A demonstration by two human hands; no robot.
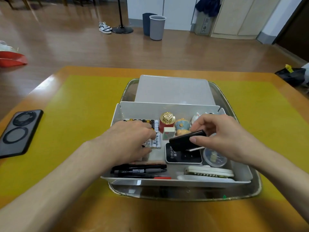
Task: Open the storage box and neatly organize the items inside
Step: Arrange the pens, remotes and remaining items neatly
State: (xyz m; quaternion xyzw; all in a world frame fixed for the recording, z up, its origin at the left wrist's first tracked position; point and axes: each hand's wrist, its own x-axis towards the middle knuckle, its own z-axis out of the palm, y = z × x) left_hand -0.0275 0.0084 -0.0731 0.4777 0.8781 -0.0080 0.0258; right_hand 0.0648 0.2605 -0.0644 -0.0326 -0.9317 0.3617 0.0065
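The storage box (pixel 168 108) sits open on the table (pixel 80 104). The right hand (pixel 222 136) pinches a black stapler (pixel 186 141) above it; the left hand (pixel 132 139) curls over the batteries (pixel 155 142), grip hidden. Best to lower the stapler flat into a bare spot without knocking the figurines (pixel 181 127).

batteries (pixel 151 144) — partly under left hand (pixel 132 138)

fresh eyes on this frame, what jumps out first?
The open white storage box on a metal tray at table centre, both hands inside. The right hand pinches a black device above the Wi-Fi gadget; the left hand rests on the batteries. A black phone lies far left.
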